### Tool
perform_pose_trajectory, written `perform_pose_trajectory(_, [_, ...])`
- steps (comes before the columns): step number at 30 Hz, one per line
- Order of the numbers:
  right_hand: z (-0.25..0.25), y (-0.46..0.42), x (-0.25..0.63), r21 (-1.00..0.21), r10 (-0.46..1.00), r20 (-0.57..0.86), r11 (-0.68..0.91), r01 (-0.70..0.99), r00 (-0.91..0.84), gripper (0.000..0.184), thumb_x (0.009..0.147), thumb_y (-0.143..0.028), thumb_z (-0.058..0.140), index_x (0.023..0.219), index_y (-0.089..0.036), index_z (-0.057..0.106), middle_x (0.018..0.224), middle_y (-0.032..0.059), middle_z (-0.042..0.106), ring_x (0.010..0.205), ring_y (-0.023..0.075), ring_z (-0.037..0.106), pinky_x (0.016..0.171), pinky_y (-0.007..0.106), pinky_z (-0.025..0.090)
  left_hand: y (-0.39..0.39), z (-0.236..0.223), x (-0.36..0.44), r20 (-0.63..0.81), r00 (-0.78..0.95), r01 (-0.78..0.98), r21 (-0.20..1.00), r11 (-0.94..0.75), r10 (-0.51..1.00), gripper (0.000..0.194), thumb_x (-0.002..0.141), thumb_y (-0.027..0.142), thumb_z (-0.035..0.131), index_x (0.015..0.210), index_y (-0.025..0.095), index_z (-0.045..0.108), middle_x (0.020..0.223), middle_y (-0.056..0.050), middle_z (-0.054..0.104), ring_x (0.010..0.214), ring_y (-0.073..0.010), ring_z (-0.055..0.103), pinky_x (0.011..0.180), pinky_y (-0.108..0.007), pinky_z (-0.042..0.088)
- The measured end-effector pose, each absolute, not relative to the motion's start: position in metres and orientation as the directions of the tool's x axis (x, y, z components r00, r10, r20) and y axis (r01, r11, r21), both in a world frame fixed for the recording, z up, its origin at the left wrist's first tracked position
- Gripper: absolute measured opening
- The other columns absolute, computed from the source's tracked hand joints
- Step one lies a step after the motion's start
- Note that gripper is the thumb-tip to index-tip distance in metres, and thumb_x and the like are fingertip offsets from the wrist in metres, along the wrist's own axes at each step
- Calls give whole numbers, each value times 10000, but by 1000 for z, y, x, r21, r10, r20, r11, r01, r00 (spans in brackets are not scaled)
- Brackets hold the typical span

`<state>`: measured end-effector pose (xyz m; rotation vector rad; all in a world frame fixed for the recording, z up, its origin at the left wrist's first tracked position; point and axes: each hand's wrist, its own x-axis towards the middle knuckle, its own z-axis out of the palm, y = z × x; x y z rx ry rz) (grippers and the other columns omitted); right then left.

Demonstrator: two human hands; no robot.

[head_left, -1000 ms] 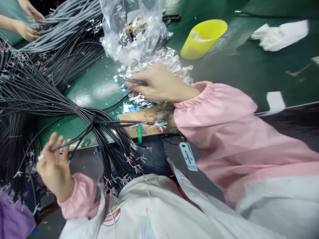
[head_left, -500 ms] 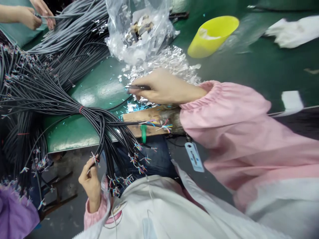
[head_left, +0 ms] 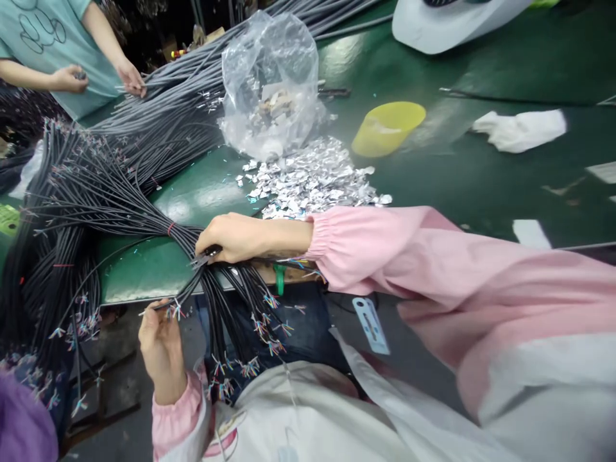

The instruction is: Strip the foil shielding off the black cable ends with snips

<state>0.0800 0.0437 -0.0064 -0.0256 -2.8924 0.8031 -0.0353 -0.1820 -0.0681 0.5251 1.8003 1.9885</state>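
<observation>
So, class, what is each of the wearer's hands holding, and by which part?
The left hand pinches a black cable near its end, between thumb and fingers. The right hand grips a metal-tipped tool by its dark handle.

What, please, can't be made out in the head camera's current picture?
In the head view:
Hand tool: its grip is mostly hidden by the right hand.
Cable: partly covered by the left hand.
Clear bag: contents blurred behind creased plastic.
White object: cut off by the top edge.
Purple cloth: cut off by the left edge.
</observation>
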Motion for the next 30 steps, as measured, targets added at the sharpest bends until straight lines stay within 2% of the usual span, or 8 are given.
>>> perform_pose_trajectory(5, [-9,49,90,-593,8,118,803,-64,-993,295,728,-83,563,975,-162,703,961,54,702,837,152,609,687,240,405,-165,-57,-42,-162,-892,-320,885,-337,421,187,802,355,621,736,181,614,753,33,647,731,-88,608,756,-247,504])
perform_pose_trajectory(10, [-2,39,102,-634,-145,109,751,-181,-983,384,647,17,516,909,-170,725,975,44,710,843,155,635,668,226,437,-135,-2,-55,71,-894,-174,855,-488,443,212,774,312,666,674,170,543,612,65,522,546,-37,504,626,-170,483])
perform_pose_trajectory(13, [4,30,110,-663,-206,169,700,-266,-964,347,640,33,543,844,-177,730,933,20,722,821,134,648,676,192,452,-92,24,-53,151,-857,-130,862,-490,492,208,774,356,658,720,193,541,556,83,429,399,-16,305,383,-136,285])
perform_pose_trajectory(16, [3,33,119,-680,-42,272,699,-223,-961,329,710,17,504,926,-140,696,928,35,715,825,106,637,718,179,461,-32,24,-37,484,-821,330,836,-438,305,214,857,383,528,785,192,593,519,71,382,387,-47,237,368,-200,181])
perform_pose_trajectory(19, [-7,54,129,-714,307,428,691,-110,-850,293,815,-66,406,991,-92,640,834,54,690,744,99,611,665,210,469,18,4,-17,917,-325,866,387,-318,231,273,889,297,481,706,158,628,693,-20,606,546,-80,458,495,-233,316])
perform_pose_trajectory(22, [-16,82,135,-811,683,532,582,-67,-500,238,814,-122,413,863,-106,645,593,-18,576,547,75,521,532,195,414,44,-17,-7,890,119,957,15,-290,439,203,881,229,491,862,155,679,637,-19,605,540,-92,496,497,-231,319])
perform_pose_trajectory(25, [-18,101,135,-847,809,498,531,23,-311,169,783,-152,473,843,-118,627,562,-42,503,518,69,454,513,202,368,52,-26,-9,814,140,968,6,-249,564,240,897,229,457,936,137,675,673,-35,607,553,-95,517,493,-217,328])
perform_pose_trajectory(30, [-15,105,135,-855,830,477,514,67,-289,171,753,-286,576,795,-120,587,715,15,579,652,107,517,596,239,406,45,-25,-7,792,84,915,179,-361,605,221,875,214,491,952,108,668,676,-34,579,547,-92,504,536,-200,403])
